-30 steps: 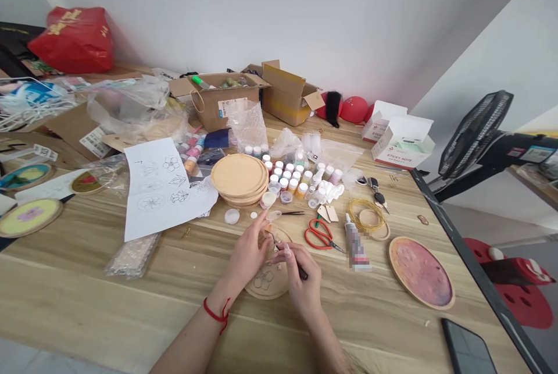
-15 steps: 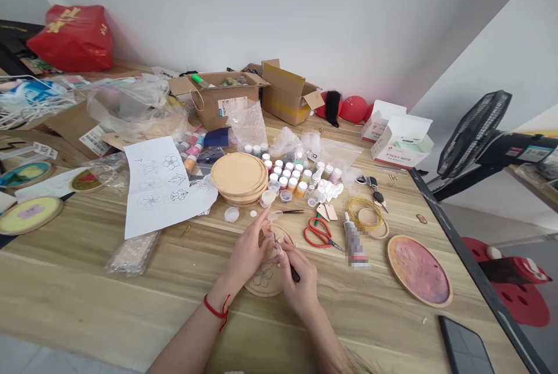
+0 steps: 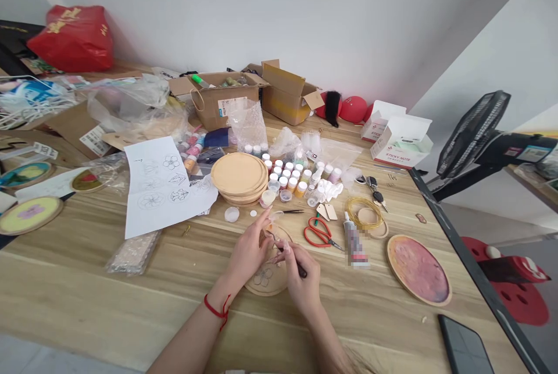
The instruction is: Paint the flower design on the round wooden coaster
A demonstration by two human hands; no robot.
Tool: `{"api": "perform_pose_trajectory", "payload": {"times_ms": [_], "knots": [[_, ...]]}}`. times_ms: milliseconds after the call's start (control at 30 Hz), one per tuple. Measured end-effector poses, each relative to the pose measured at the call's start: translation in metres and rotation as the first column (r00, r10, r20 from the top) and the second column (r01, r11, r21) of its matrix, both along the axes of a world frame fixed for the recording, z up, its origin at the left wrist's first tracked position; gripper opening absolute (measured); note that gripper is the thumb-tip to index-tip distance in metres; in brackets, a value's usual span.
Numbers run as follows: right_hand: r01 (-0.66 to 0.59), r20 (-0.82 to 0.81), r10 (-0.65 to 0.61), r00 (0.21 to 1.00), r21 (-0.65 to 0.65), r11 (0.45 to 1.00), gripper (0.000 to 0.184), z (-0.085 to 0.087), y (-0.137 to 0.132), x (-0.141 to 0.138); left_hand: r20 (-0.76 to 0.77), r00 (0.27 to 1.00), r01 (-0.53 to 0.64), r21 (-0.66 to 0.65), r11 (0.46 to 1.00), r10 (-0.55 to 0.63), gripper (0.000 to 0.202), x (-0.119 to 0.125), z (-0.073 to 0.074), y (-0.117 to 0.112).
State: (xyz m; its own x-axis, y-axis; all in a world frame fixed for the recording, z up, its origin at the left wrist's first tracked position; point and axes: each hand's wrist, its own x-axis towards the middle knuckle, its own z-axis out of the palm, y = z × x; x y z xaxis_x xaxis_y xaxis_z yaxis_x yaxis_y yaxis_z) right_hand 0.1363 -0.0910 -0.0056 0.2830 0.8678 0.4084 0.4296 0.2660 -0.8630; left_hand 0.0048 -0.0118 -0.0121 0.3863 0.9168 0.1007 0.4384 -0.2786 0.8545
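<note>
Right hand (image 3: 304,278) has moved since half a second ago: slightly outward, away from the left, and the slim dark-handled tool (image 3: 301,271) in its grip leans further to the right. Compared with a full second ago, its pose is nearly the same.

Head view, the only one. Left hand (image 3: 243,256), red cord bracelet (image 3: 215,310) at its wrist, looks unmoved, thumb and fingers drawn near each other at the tool's working end. Cannot tell whether those fingertips pinch a small piece; too small, partly hidden. Right fingers are closed around the dark handle. Hands nearly meet at the fingertips, over the round pale wooden board (image 3: 271,289) with a pencilled flower outline (image 3: 263,275). Board lies on the wood-grain table (image 3: 183,304), its middle covered by the hands.

Reading of the change: a small adjustment of angle, not a change of step; the close work seems to stay at the fingertips, above the board.

Surroundings look unmoved. Just beyond: thin black tweezers (image 3: 293,212), stack of round pale wooden boards (image 3: 239,174), small white-capped jars (image 3: 286,174). To the right: red-handled scissors (image 3: 318,234). To the left: white paper sheet with line-drawn flowers (image 3: 150,202).
</note>
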Motion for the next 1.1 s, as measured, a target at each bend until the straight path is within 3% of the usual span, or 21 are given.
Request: {"api": "perform_pose_trajectory", "payload": {"times_ms": [100,267,433,600,767,933,1100], "knots": [[0.025,0.044,-0.028,0.999,0.061,0.998,0.029,0.002,0.0,0.0,0.002,1.0,0.008,0.01,1.0,-0.008,0.067,0.0,-0.001,0.0],[-0.102,0.074,0.098,0.992,0.04,0.994,0.026,0.004,-0.002,-0.004,-0.011,1.0,0.013,0.0,1.0,-0.013,0.074,0.0,-0.003,-0.001],[-0.026,0.08,0.021,0.997,0.06,0.998,0.021,0.002,-0.002,-0.003,0.015,1.0,0.027,0.035,0.999,-0.028,0.064,-0.001,-0.001,-0.002],[-0.178,0.201,0.167,0.965,0.04,0.983,0.019,-0.001,-0.002,-0.005,-0.011,1.0,0.016,0.03,0.999,-0.016,0.069,-0.001,-0.003,-0.001],[-0.124,0.216,0.096,0.972,0.117,0.985,0.017,-0.003,-0.002,-0.005,-0.016,1.0,0.022,0.029,0.999,-0.022,0.063,-0.001,-0.004,-0.001],[-0.138,0.216,0.122,0.969,0.06,0.989,0.021,-0.003,-0.002,-0.007,-0.026,0.999,0.025,0.026,0.999,-0.024,0.066,-0.001,-0.005,-0.002],[-0.084,0.189,0.062,0.98,0.114,0.99,0.019,-0.001,-0.003,-0.011,-0.018,1.0,0.027,0.088,0.996,-0.026,0.062,-0.001,-0.008,-0.002]]}}
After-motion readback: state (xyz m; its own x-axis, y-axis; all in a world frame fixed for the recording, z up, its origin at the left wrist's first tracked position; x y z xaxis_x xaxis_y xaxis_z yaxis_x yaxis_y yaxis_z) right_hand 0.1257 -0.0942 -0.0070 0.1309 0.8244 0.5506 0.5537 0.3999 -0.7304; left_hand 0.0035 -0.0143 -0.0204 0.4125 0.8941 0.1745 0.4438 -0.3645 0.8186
